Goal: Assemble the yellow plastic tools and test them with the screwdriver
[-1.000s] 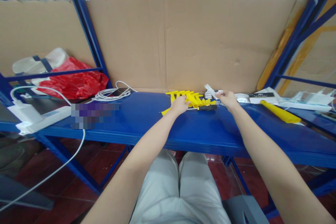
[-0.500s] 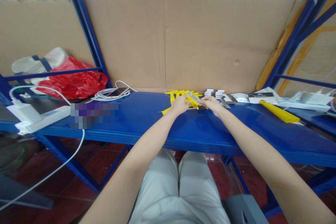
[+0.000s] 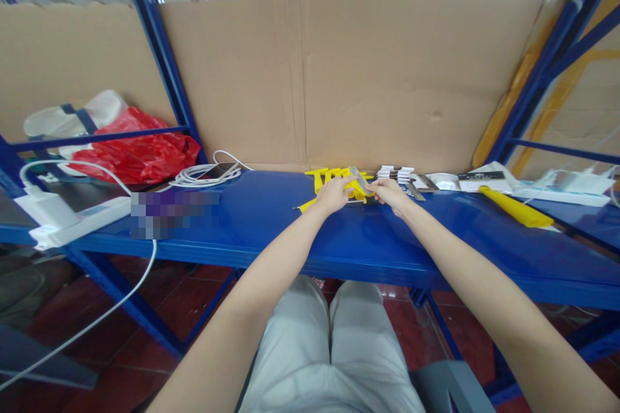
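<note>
Both of my hands meet over a row of yellow T-shaped pieces [image 3: 322,174] that look like razors, near the back of the blue table. A narrow, greyish see-through packet [image 3: 358,177] slants up between my hands. My right hand [image 3: 388,191] pinches its lower right end with thumb and fingers. My left hand [image 3: 333,195] is closed at the packet's left side, its fingers curled over yellow pieces; what it grips is partly hidden. Just right of my right hand lie small white packs in stacks [image 3: 396,172].
A cardboard panel [image 3: 378,77] stands behind the blue table [image 3: 261,219]. Coiled white cable [image 3: 206,174], a power strip [image 3: 92,219] and a red plastic bag [image 3: 138,148] are left. A yellow roll [image 3: 516,206] and white packets [image 3: 443,181] lie right.
The packet between my hands has turned a little more upright and looks more see-through. My hands have stayed almost in place.
</note>
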A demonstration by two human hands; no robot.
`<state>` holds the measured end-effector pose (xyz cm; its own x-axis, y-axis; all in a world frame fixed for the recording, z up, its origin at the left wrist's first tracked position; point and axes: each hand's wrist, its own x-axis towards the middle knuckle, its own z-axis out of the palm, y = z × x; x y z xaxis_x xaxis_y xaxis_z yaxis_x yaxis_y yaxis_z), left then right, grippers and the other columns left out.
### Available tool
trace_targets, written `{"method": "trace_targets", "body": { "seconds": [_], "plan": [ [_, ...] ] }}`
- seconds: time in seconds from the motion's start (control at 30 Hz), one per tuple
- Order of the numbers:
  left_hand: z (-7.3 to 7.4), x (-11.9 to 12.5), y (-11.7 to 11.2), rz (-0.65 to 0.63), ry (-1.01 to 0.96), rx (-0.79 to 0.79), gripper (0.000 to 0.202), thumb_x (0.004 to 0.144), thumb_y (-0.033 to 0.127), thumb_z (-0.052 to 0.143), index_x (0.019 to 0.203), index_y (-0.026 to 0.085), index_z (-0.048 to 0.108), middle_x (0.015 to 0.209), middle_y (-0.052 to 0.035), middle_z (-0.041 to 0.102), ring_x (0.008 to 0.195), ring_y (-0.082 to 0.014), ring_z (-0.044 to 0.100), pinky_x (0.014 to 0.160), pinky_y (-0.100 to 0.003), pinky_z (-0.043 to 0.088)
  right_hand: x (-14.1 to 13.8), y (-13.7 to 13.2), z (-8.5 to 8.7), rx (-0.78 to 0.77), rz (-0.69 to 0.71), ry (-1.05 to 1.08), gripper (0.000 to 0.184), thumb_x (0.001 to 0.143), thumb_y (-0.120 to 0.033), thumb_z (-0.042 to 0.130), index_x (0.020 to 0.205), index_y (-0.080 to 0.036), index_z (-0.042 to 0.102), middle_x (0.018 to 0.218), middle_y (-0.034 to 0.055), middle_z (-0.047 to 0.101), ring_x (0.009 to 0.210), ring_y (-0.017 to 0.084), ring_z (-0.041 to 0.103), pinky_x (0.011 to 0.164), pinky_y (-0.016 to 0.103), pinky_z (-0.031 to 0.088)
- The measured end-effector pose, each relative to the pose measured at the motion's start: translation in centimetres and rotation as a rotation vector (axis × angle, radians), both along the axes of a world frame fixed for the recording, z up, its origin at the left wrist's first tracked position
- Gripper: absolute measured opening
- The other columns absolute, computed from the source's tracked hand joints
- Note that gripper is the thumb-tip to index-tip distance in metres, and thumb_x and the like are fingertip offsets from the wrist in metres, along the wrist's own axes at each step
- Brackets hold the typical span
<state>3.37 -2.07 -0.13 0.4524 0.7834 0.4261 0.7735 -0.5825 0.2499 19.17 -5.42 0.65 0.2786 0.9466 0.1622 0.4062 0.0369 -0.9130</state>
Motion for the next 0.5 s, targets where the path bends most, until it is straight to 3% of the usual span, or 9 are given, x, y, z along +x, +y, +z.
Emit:
{"method": "trace_targets", "body": {
  "seconds": [0.23, 0.5],
  "plan": [
    [-0.4, 0.0, 0.2, -0.046, 0.081, 0.047, 0.044, 0.097, 0.025, 0.046, 0.14, 0.03, 0.053, 0.123, -0.0081, 0.065, 0.115, -0.0219, 0.06, 0.098, -0.036, 0.046, 0.2, 0.3, -0.4, -0.019, 0.126, 0.023, 0.021, 0.086, -0.013, 0.056, 0.065, -0.017, 0.055, 0.045, -0.0041, 0.045, 0.04, 0.006, 0.036, 0.04, 0.019, 0.026],
    [-0.1, 0.2, -0.7, -0.082, 0.152, 0.057, 0.047, 0.097, 0.022, 0.044, 0.143, 0.032, 0.049, 0.123, -0.009, 0.064, 0.114, -0.0233, 0.06, 0.096, -0.037, 0.046, 1.9, 1.3, -1.3, -0.012, 0.252, 0.044, 0.024, 0.078, -0.022, 0.07, 0.061, -0.017, 0.054, 0.048, -0.0033, 0.047, 0.043, 0.005, 0.038, 0.041, 0.018, 0.026]
  ]
}}
